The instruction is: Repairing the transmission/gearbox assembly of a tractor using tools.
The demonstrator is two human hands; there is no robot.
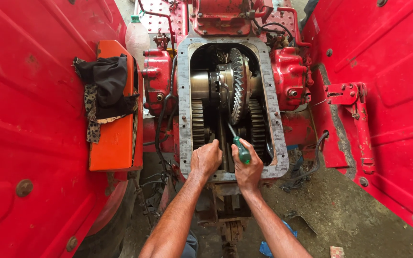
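Your right fingers (241,168) are clamping a screwdriver (241,151) angled into the housing (183,95); your left hand (205,159), curled, is reaching beside it. If the tip is slipping, it could be gouging the gears (238,83).

Even, bright daylight, sharp focus, soft shadows, wide-angle bending at the edges.

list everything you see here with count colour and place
open gearbox housing: 1, grey-rimmed, centre
large toothed ring gear: 1, steel, inside housing
green-handled screwdriver: 1, in right hand, tip toward the gears
clear plastic bottle: 1, green cap, upper left
orange metal box: 1, left of housing
dark cloth: 1, black, draped on box
red fenders: 2, both sides
left hand: 1, on housing's lower edge
right hand: 1, gripping screwdriver
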